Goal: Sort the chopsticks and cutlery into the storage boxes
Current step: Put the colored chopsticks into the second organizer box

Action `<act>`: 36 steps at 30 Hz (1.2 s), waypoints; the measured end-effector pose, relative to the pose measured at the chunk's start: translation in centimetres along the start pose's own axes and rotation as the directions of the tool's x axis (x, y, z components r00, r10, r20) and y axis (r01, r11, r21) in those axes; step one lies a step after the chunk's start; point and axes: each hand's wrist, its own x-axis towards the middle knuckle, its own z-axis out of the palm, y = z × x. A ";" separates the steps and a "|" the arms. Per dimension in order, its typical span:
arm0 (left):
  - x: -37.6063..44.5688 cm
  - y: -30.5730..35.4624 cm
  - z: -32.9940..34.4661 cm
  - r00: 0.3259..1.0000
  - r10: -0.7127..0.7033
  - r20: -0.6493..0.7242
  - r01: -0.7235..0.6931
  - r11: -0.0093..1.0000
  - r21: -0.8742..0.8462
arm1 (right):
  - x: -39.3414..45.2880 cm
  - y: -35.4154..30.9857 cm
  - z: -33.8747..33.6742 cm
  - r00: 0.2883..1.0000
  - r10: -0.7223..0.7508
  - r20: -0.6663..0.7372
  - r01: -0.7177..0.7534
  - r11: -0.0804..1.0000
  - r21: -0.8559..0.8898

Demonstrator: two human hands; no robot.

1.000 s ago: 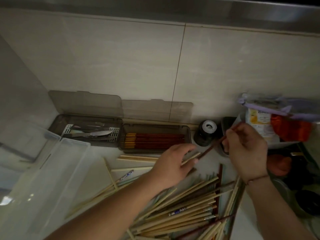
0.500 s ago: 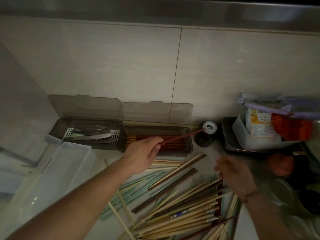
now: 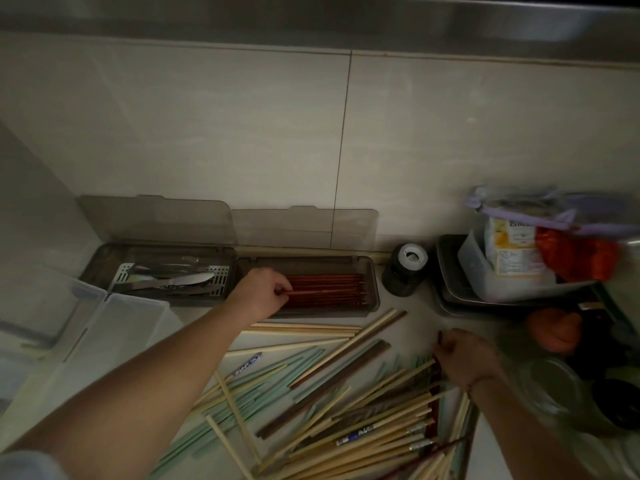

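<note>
Left hand (image 3: pixel 261 293) pinches red chopstick (image 3: pixel 325 291) inside the chopstick box (image 3: pixel 372 284).

red chopsticks (image 3: pixel 325 289) in smoky grey box (image 3: pixel 370 271), silver cutlery (image 3: pixel 173 282), mint green, pale bamboo and dark brown sticks (image 3: pixel 329 403), orange bag (image 3: pixel 575 258)

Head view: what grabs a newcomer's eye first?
The sprawling heap of mixed chopsticks across the front of the counter, with the right hand picking at its right edge. Behind it, the left hand lays a red chopstick into the right storage box; knives sit in the left box.
</note>
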 end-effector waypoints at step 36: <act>-18.0 5.7 11.9 0.639 0.711 0.293 -0.769 0.577 0.275 | -1.6 -2.3 -5.6 0.977 0.011 -0.212 0.066 0.934 0.352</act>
